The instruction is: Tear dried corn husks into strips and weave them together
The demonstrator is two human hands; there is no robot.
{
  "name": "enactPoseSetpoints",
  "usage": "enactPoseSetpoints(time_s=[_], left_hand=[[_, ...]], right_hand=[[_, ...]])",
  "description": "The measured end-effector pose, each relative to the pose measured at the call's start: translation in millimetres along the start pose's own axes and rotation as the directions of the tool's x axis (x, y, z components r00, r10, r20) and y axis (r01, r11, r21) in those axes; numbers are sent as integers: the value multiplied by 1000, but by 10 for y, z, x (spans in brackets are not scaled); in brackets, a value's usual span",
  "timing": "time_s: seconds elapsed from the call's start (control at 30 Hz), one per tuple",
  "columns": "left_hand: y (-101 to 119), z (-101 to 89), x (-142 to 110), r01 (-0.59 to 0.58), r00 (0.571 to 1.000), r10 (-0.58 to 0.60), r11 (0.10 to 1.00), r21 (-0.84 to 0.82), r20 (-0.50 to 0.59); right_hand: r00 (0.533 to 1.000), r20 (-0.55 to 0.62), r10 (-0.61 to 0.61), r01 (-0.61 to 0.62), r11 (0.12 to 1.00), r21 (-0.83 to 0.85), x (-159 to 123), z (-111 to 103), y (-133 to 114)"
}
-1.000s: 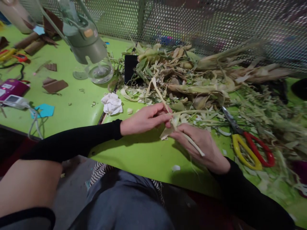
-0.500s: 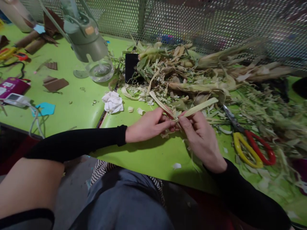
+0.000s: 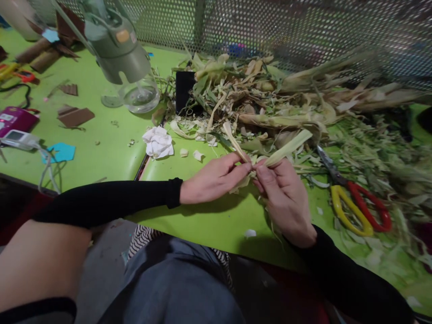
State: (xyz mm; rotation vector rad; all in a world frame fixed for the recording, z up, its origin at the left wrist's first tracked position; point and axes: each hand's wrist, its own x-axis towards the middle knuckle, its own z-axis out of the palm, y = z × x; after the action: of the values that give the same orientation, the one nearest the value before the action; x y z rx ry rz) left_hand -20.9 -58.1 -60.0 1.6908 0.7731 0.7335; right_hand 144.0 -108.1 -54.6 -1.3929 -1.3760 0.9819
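Both my hands meet above the green table point(image 3: 202, 222), pinching strips of corn husk. Between the thumb and fingers of my left hand point(image 3: 216, 177) is a pale, narrow husk strip point(image 3: 234, 138) that sticks up and leans left. My right hand point(image 3: 285, 195) is closed on a wider, light green husk strip point(image 3: 290, 147) that slants up to the right. The strips come together at my fingertips, where the fingers hide how they join. Just beyond lies a heap of dry corn husks point(image 3: 249, 96). Scissors with one yellow and one red handle point(image 3: 353, 209) rest right of my right hand.
A crumpled white tissue point(image 3: 158, 142) lies left of the heap. Behind it stands a water bottle with a grey-green top point(image 3: 123, 58). Further left are brown cardboard pieces point(image 3: 76, 117), a blue paper piece point(image 3: 62, 153) and a purple device point(image 3: 16, 120). A perforated metal panel point(image 3: 162, 27) borders the back.
My left thumb has shifted slightly up and right along the husk. The two strips stand a little further right, and my fingertips are slightly rearranged. The camera view has moved slightly.
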Motion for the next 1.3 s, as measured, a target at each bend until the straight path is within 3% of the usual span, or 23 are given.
enactPoseSetpoints(time_s=[0.17, 0.33, 0.63, 0.93, 1.3], left_hand=[[-12, 18, -4, -9, 999, 14, 992, -126, 37], [-5, -12, -4, 41, 998, -37, 996, -81, 46], [-47, -20, -24, 29, 998, -26, 999, -43, 65], [-16, -44, -42, -58, 990, 38, 987, 150, 137], [-22, -51, -46, -27, 991, 19, 998, 60, 133]], right_hand=[[998, -64, 16, -13, 999, 52, -36, 25, -13], [993, -114, -1, 2, 1000, 15, -31, -3, -13], [998, -8, 66, -66, 998, 4, 52, -88, 17], [1000, 6, 6, -6, 1000, 0, 32, -39, 6], [996, 41, 74, -75, 997, 16, -37, -23, 6]])
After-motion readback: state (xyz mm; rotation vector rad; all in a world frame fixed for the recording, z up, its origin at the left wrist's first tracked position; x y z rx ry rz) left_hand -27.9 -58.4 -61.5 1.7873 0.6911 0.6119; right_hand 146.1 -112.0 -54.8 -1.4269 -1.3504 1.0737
